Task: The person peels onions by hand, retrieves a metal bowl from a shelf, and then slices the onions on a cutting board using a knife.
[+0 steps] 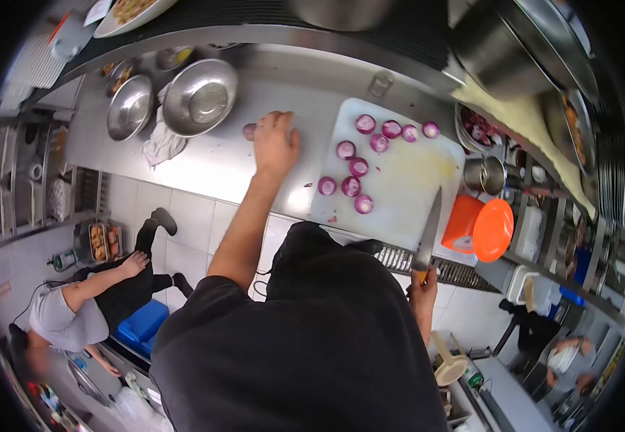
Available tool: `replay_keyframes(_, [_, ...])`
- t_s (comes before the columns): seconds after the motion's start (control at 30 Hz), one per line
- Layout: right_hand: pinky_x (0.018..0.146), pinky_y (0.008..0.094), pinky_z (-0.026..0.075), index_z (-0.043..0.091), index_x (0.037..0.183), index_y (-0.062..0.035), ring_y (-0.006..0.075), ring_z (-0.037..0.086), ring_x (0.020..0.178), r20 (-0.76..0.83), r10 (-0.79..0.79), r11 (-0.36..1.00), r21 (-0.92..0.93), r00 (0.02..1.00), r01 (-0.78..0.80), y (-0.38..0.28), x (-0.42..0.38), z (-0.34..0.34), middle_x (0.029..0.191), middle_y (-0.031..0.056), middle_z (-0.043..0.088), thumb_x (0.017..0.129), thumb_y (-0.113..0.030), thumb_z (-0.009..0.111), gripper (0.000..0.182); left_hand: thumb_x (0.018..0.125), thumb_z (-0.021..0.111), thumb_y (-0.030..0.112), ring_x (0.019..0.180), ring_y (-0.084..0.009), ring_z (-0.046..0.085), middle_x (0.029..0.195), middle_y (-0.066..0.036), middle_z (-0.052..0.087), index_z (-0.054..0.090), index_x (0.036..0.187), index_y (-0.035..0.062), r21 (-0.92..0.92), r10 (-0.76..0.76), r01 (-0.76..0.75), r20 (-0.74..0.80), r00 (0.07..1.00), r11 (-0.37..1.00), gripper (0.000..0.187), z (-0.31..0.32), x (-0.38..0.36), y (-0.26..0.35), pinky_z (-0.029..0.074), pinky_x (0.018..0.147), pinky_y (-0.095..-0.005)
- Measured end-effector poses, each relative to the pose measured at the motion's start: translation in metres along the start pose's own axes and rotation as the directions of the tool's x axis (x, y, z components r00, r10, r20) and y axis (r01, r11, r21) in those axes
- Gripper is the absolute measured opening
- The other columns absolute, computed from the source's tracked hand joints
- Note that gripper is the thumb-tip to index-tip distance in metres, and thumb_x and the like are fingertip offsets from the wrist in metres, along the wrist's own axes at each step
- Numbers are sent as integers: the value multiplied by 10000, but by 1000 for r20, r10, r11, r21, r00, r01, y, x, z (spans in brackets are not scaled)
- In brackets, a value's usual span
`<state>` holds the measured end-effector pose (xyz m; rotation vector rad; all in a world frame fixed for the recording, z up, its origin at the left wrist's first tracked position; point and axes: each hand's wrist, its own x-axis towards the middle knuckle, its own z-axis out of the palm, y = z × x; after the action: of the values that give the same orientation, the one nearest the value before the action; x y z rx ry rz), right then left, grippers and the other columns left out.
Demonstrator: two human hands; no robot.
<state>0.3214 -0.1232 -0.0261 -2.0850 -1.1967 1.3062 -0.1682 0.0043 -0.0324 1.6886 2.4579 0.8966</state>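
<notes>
My left hand (pixel 275 144) rests on the steel counter, fingers stretched and thumb apart. Right beside its fingers lies a single red onion (pixel 249 132). In my right hand (pixel 422 286), at the near right edge, is the yellowish handle of a large kitchen knife (pixel 430 232). Its blade points away from me, over the right edge of a white cutting board (pixel 399 216). Several peeled red onions (pixel 358 167) with cut ends sit on the board's left and far parts. Small purple skin bits are scattered around them.
Two steel bowls (pixel 201 99) and a crumpled cloth (pixel 162 141) stand at the left. An orange container (pixel 463 223) is right of the board, with a bowl of onion pieces (pixel 476 128) behind. A glass (pixel 381 84) stands at the back. A person (pixel 74 309) is at lower left, another at lower right.
</notes>
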Motion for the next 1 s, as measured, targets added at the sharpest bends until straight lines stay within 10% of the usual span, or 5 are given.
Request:
replay_keyframes(0.17, [437, 315, 482, 528, 1307, 36, 129, 577, 519, 126, -88, 993, -66, 988, 97, 14, 30, -5, 718, 46, 615, 1063, -213, 659, 372, 883, 703, 120, 1344, -397, 512, 1355, -195, 584, 674, 1231, 24, 416, -295, 216, 135, 946, 883, 362, -4, -3, -79, 485, 1058, -435])
replay_keyframes(0.47, [490, 327, 451, 531, 1093, -15, 156, 594, 561, 212, -334, 841, -373, 919, 391, -16, 75, -28, 767, 87, 637, 1058, -211, 640, 226, 932, 684, 251, 1090, -373, 709, 1209, -201, 692, 662, 1373, 133, 209, -610, 577, 164, 775, 790, 457, -40, -31, -79, 589, 968, -452])
replay_keyframes(0.7, [461, 339, 396, 533, 1119, -3, 124, 491, 523, 228, -378, 877, -221, 897, 426, -53, 67, -37, 731, 49, 581, 1077, -208, 619, 226, 928, 734, 78, 977, -166, 716, 1104, -69, 728, 649, 1233, 38, -803, -312, 475, 376, 872, 361, 319, -27, -86, 29, 599, 834, -325])
replay_keyframes(0.9, [650, 435, 502, 567, 1110, 46, 292, 611, 715, 338, -623, 645, -288, 705, 708, 2, 129, -49, 830, 180, 626, 1044, -205, 639, 270, 858, 804, 239, 812, -210, 736, 919, -94, 755, 731, 1080, 63, -694, 214, 14, 242, 946, 720, 292, 73, -112, 151, 595, 752, -372])
replay_keyframes(1.0, [764, 504, 514, 567, 1104, 67, 399, 645, 843, 348, -529, 710, -318, 774, 628, 4, 140, -52, 911, 256, 648, 1000, -210, 668, 313, 843, 808, 387, 828, -265, 770, 924, -82, 800, 775, 1013, 121, -617, 212, 69, 372, 904, 784, 318, 115, -118, 188, 598, 740, -423])
